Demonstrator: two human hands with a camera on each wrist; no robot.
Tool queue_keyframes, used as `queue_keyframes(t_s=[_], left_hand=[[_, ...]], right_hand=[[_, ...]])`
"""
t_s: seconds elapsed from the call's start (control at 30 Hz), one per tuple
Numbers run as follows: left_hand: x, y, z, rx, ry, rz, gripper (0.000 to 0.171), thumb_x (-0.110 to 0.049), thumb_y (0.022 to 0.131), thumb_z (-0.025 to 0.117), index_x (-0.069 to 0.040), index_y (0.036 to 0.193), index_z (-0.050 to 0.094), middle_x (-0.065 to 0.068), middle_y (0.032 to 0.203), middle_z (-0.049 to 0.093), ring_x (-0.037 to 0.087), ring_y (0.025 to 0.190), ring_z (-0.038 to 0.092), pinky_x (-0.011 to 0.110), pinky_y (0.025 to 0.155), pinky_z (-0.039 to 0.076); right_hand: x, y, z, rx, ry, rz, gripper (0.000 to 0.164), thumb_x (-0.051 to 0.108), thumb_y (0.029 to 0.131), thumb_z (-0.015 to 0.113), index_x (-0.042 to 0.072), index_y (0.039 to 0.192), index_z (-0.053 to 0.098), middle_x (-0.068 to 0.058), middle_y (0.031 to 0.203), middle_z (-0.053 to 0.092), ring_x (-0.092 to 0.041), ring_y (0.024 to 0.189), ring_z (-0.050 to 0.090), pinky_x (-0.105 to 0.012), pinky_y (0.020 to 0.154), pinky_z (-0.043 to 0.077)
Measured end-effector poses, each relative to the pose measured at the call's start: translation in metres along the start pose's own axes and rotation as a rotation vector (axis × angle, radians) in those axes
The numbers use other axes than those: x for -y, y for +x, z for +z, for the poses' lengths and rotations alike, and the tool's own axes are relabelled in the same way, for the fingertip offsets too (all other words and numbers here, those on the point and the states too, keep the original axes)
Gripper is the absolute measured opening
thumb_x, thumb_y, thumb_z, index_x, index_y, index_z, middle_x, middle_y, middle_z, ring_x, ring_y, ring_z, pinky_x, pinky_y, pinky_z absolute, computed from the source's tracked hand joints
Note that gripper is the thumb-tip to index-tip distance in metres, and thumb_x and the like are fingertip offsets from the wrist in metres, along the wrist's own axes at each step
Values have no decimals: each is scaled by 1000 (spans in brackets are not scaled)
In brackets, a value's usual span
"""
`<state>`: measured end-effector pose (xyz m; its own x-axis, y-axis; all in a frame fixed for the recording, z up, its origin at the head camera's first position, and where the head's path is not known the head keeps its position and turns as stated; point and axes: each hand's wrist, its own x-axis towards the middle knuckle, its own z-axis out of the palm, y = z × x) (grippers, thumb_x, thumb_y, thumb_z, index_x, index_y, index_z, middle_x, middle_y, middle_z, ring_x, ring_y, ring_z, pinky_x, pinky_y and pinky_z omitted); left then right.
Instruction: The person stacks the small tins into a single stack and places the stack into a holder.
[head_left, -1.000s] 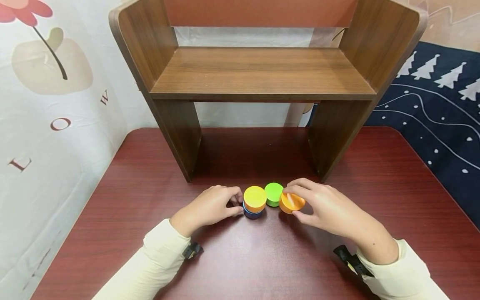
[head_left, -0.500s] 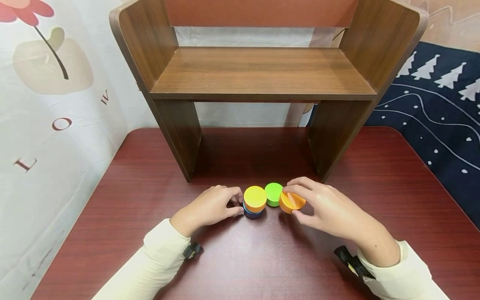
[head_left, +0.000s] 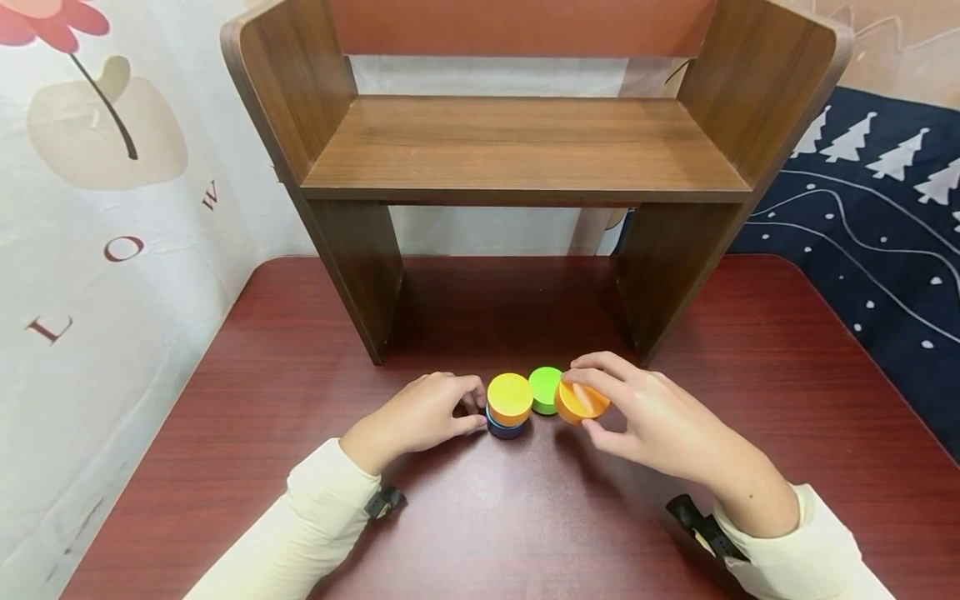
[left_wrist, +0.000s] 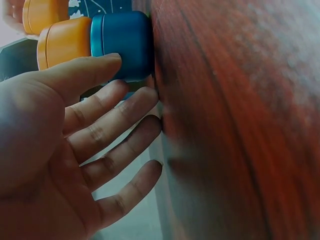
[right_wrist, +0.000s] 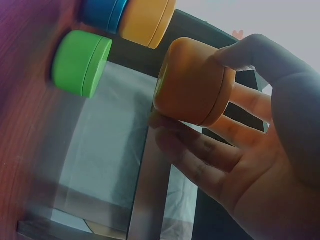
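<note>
Orange container (head_left: 582, 402), round: one item, held raised above the desk (head_left: 480, 521) by the right hand (head_left: 651, 417). It lies between the thumb and the fingers (right_wrist: 250, 103), which pinch it; the thumb presses near the seam of its lid, and two fingertips reach along its side (best seen from the right wrist).

Green container (head_left: 545, 390), round, lidded: one item, standing upright on the desk, near the held container and apart from it in the right wrist view.

Stack of two, just beside the green container on its left: a yellow-orange container (head_left: 510, 396) set on top of a blue container (left_wrist: 127, 45), the latter upright on the desk.

Left hand (head_left: 420, 417): at the left side of the stack, its thumb against the blue container or just beside it (contact cannot be told for certain). Its other fingers are loosely extended and slightly spread, their tips close to the desk surface.

Sleeves (head_left: 318, 504), pale cream: a pair, each with a black strap (head_left: 384, 502) at the wrist.

Wooden shelf (head_left: 525, 142), brown: one, standing on the desk behind the containers.

Wall hangings: white cloth (head_left: 112, 325) with letters, left; dark blue cloth (head_left: 870, 250) with white trees, right.
</note>
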<state>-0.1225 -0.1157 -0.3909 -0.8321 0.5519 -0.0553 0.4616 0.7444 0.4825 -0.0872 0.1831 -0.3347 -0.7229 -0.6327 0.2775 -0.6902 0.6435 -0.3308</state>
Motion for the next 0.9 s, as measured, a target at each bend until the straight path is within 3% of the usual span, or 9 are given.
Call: queue_keyframes(t_s=[0.37, 0.63, 0.9], left_hand=[[0, 0, 1, 12, -13, -11, 18, -29, 87, 77, -22, 96, 64, -15, 87, 68, 10, 86, 61, 33, 81, 48], [1, 0, 3, 15, -21, -10, 17, -29, 88, 77, -21, 96, 64, -15, 85, 68, 11, 86, 61, 34, 81, 47], [2, 1, 2, 8, -16, -8, 18, -30, 87, 77, -22, 96, 64, -16, 85, 68, 9, 84, 61, 32, 79, 48]], right_hand=[[2, 1, 1, -51, -19, -75, 46, 14, 79, 77, 16, 123, 63, 1, 128, 58, -1, 76, 60, -16, 65, 51], [5, 4, 2, -60, -9, -107, 46, 14, 80, 75, 16, 124, 63, 1, 129, 58, -1, 77, 61, -15, 64, 49], [5, 10, 0, -91, -27, -145, 45, 15, 80, 74, 15, 124, 63, -1, 129, 59, -7, 90, 66, -21, 70, 54]])
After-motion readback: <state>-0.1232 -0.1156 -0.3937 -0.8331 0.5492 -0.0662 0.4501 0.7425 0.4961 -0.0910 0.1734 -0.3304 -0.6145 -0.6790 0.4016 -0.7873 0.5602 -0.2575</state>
